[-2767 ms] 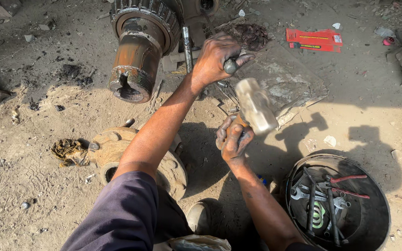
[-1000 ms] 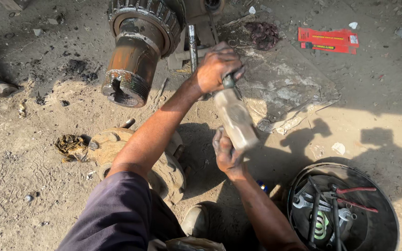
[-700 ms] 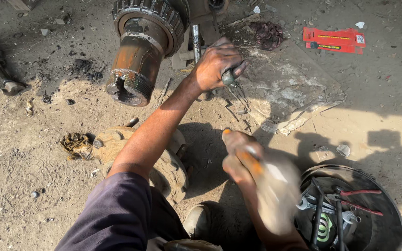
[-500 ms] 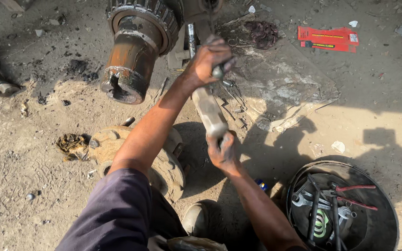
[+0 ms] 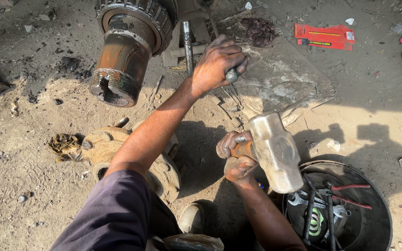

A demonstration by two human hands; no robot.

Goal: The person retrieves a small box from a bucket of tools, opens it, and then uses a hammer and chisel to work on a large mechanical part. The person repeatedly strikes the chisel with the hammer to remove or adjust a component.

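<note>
The right hand (image 5: 236, 158) is clenched around the orange handle of a heavy steel hammer (image 5: 275, 151), whose blurred head hangs raised above the black tool tub (image 5: 378, 227). The left hand (image 5: 217, 62), arm stretched forward, is closed in a fist around a short metal punch (image 5: 232, 75); its tip points down toward the ground beside the upright steel rod (image 5: 188, 46) and the rusty axle hub (image 5: 124, 56).

This looks like the lifted part of a hammering stroke: punch set, hammer drawn away from it. The next move calls for a square blow on the punch's top, with the left hand keeping it steady and its knuckles clear of the hammer face.

What the punch bears on cannot be made out; the fist and shadow cover its lower end. The hub's upper part runs out of view at the top edge. The hammer handle is mostly hidden inside the fist. A worn brake drum (image 5: 101, 151) lies on the dirt floor under the left forearm, partly covered by the dark sleeve.
</note>
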